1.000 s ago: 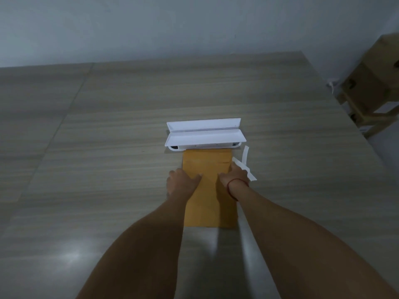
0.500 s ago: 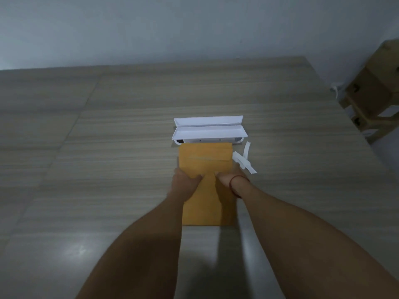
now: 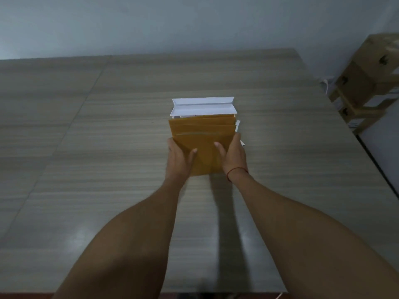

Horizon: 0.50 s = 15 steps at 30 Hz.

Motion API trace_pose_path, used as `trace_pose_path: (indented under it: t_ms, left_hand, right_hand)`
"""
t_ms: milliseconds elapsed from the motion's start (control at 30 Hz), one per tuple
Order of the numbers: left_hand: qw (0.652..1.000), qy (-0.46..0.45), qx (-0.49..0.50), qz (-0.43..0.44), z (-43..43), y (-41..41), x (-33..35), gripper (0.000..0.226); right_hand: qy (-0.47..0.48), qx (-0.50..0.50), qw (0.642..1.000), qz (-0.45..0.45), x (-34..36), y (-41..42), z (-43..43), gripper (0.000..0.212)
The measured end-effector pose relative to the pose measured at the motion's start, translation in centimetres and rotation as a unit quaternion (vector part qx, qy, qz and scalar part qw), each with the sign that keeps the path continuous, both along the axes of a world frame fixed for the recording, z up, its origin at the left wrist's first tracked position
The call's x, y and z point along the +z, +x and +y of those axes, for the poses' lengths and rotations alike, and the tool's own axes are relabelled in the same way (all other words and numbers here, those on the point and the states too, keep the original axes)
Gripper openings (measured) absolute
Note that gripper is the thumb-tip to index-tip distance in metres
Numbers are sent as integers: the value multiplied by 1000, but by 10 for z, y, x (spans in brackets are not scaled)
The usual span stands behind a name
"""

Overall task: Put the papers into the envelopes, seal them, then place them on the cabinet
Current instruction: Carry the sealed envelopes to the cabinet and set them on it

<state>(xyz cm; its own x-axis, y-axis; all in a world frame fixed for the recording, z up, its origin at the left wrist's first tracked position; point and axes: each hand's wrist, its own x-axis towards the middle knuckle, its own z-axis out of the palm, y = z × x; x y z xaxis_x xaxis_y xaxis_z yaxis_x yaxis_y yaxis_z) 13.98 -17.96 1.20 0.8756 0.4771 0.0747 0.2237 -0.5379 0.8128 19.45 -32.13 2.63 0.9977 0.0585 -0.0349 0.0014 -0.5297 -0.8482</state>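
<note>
One envelope (image 3: 203, 134) between left hand (image 3: 178, 158) and right hand (image 3: 234, 155), fingers (image 3: 237, 137) underneath.

the fingers of the left grip (image 3: 179, 158) and the right grip (image 3: 234, 156) are hidden beneath the stack of envelopes (image 3: 203, 134). only the thumbs lie on top, and the palms cover the stack's near corners. how many envelopes are stacked cannot be told from the stepped far edges. the stack hides the near side of the white holder (image 3: 203, 106), toward the far edge of the counter (image 3: 108, 147). a white strip (image 3: 238, 125) at the stack's right is mostly covered. past the counter's right edge, the cardboard boxes (image 3: 371, 67) are cut off by the frame.
</note>
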Motion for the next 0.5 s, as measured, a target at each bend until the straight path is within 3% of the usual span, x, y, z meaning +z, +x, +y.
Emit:
trace_pose_path:
  t_ms: [133, 300, 500]
  left_hand:
    - [999, -28, -10, 35, -7, -20, -16, 64]
    - [999, -25, -26, 31, 5, -13, -8, 63]
    - [995, -24, -45, 90, 11, -17, -14, 63]
  right_hand:
    - [5, -6, 998, 68, -18, -26, -3, 45]
    - [-12, -23, 997, 66, -15, -19, 6, 39]
    - [-73, -34, 989, 121, -22, -25, 9, 31]
